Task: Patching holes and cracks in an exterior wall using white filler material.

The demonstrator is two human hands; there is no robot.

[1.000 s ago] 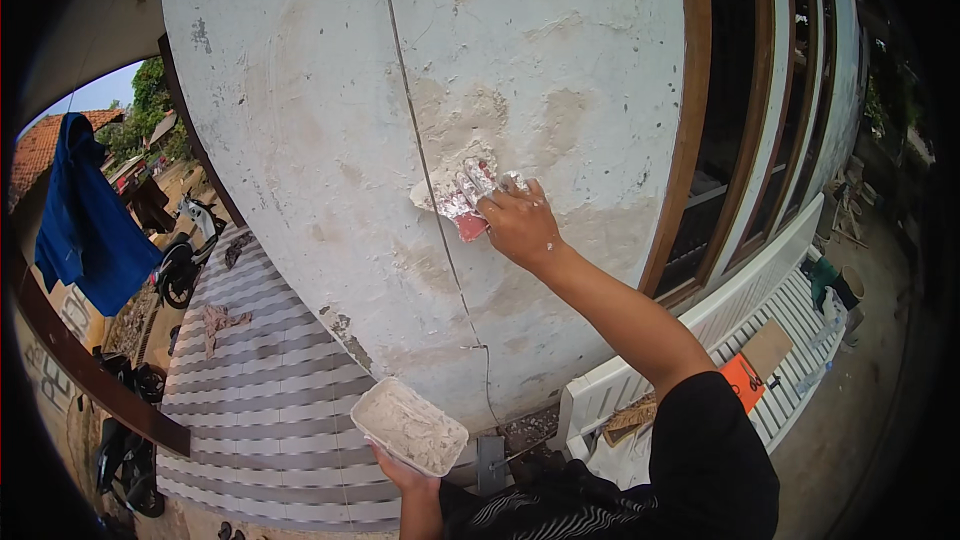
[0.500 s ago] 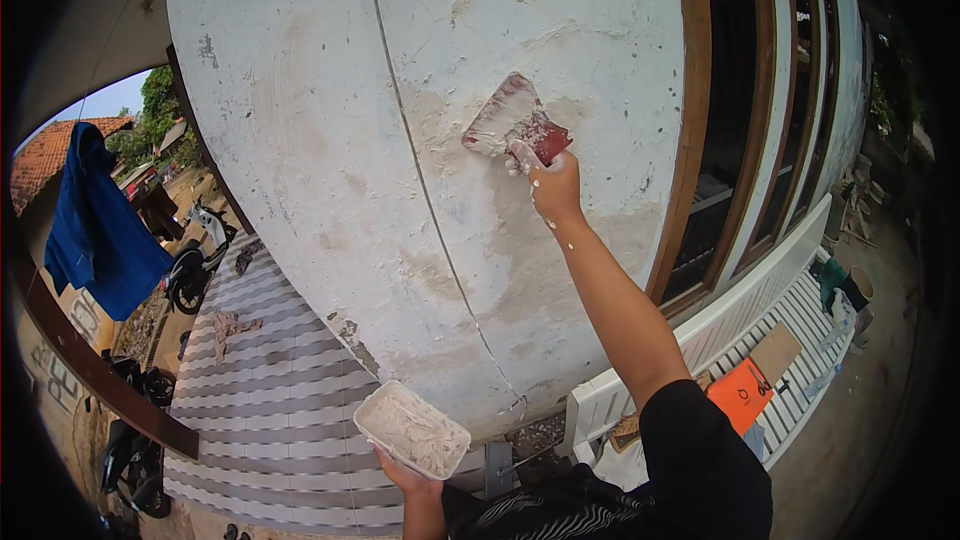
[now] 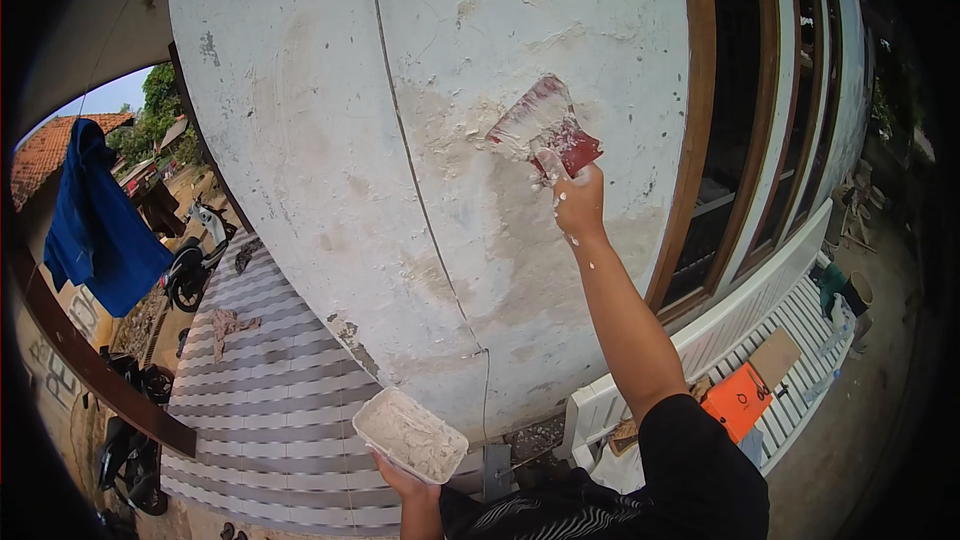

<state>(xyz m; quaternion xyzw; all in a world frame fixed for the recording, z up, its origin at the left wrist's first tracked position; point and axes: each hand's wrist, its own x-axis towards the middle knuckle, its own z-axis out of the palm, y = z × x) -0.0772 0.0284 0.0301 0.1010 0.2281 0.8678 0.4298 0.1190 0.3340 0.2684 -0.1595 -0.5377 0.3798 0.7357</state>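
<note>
My right hand [image 3: 577, 198] is closed around the red handle of a putty scraper [image 3: 535, 118]. The wide blade lies against the white wall [image 3: 300, 140], smeared with pale putty, and more putty clings to my thumb and fingers. Rough, beige patches surround the blade on the wall. Down low, my left hand [image 3: 405, 478] grips a white rectangular tub [image 3: 372, 440] by its underside and near edge. Pale, stiff-looking putty [image 3: 412, 435] fills the tub, which is tilted slightly; some of my left fingers are hidden beneath it.
A thin dark cable [image 3: 408, 140] runs down the wall. Brown-framed windows [image 3: 690, 140] stand right, above a white slatted bench [image 3: 590, 410] bearing an orange bag [image 3: 738, 400]. Blue cloth [image 3: 105, 230] hangs left over a tiled floor [image 3: 270, 420], with a motorbike [image 3: 195, 265] beyond.
My right hand and the scraper have moved to the right and slightly down across the wall. The cable's lower end hangs differently. My left hand and the tub are nearly still.
</note>
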